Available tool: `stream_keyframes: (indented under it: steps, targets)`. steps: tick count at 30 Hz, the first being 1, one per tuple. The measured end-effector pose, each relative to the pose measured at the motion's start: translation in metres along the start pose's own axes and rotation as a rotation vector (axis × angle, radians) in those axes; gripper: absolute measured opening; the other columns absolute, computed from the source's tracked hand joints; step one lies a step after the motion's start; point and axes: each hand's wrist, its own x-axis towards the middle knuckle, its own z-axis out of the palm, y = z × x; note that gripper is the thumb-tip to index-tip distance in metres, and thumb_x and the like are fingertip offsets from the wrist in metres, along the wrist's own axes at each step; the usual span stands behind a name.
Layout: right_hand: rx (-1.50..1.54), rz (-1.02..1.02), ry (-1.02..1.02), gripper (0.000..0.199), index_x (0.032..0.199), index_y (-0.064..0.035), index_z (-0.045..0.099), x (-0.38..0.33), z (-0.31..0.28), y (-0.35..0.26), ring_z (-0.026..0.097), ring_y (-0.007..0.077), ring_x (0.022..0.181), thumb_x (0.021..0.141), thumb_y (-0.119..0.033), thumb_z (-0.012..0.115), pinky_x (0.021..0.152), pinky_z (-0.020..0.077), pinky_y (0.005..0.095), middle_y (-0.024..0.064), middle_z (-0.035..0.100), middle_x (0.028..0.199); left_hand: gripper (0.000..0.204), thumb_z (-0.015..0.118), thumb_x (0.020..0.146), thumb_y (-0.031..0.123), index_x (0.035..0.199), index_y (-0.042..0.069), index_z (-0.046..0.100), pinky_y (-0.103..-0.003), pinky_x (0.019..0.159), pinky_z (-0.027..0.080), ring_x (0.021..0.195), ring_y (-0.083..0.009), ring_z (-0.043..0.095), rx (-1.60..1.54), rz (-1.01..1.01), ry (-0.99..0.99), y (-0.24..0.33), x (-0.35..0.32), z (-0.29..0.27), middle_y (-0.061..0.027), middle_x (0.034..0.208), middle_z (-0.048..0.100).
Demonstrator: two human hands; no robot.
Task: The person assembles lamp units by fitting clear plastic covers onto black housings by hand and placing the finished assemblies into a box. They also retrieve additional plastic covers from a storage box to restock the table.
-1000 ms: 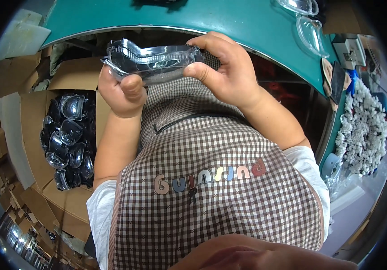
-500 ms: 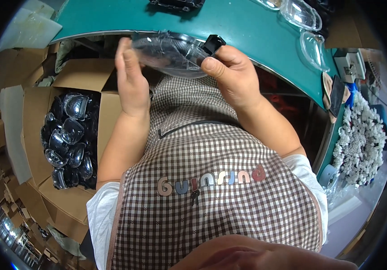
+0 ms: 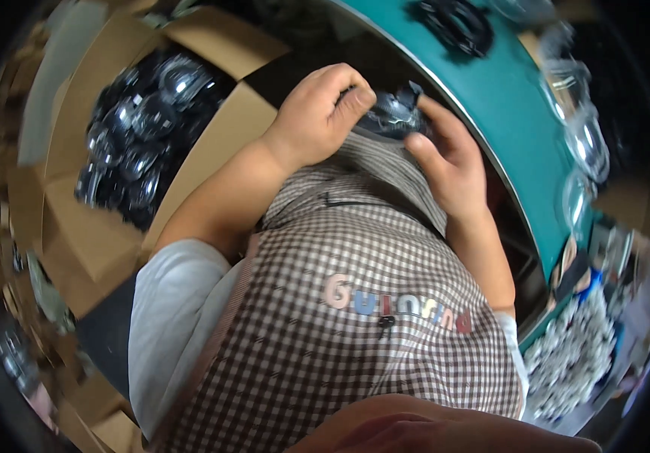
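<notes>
A clear-fronted headlight-like lamp unit [image 3: 394, 115] with black parts is held in front of my waist, close to the green table's edge. My left hand [image 3: 317, 113] is curled at its left end, thumb bent over the near side; its fingertips are hidden. At the right end, my right hand [image 3: 455, 158] holds it between thumb and fingers, by a small black bracket [image 3: 414, 89] that sticks up. Blur and my hands cover much of the lamp unit.
To my left, an open cardboard box [image 3: 257, 113] holds several similar lamp units [image 3: 151, 117]. On the green table [image 3: 446, 83] lie a black frame-like part [image 3: 457, 26] and several clear lens covers [image 3: 588, 143]. A heap of small white-grey pieces [image 3: 574, 355] sits at right.
The view has swung left, toward the box. My left hand has gone from a flat, upright palm beside the lamp unit to curled fingers at its end. The lamp unit is lower and tilted away.
</notes>
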Motion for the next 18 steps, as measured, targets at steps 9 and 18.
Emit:
stream_keyframes:
  steps: [9, 18]
  targets:
    - [0.237, 0.127, 0.032, 0.037, 0.122, 0.0037, 0.063, 0.013, -0.021, 0.021, 0.06, 0.0254, 0.117, 0.095, -0.022, 0.065, 0.104, 0.0432, 0.0394, 0.0156, 0.066, 0.124, 0.071, 0.068, 0.085, 0.059, 0.11, -0.008, 0.064, -0.041, 0.09, 0.049, 0.105, -0.0341, 0.065, 0.453, -0.844, 0.965, -0.129, -0.135, -0.28, -0.0219, 0.109, 0.068]
    - [0.231, 0.255, 0.089, 0.034, 0.12, 0.0028, 0.064, 0.024, -0.024, 0.036, 0.063, 0.0236, 0.111, 0.097, -0.022, 0.062, 0.098, 0.0466, 0.0365, 0.0151, 0.066, 0.12, 0.051, 0.065, 0.092, 0.045, 0.133, 0.016, 0.056, -0.039, 0.082, 0.045, 0.118, -0.0209, 0.052, 0.211, -1.071, 1.404, -0.167, -0.231, -0.408, -0.0054, 0.139, 0.051]
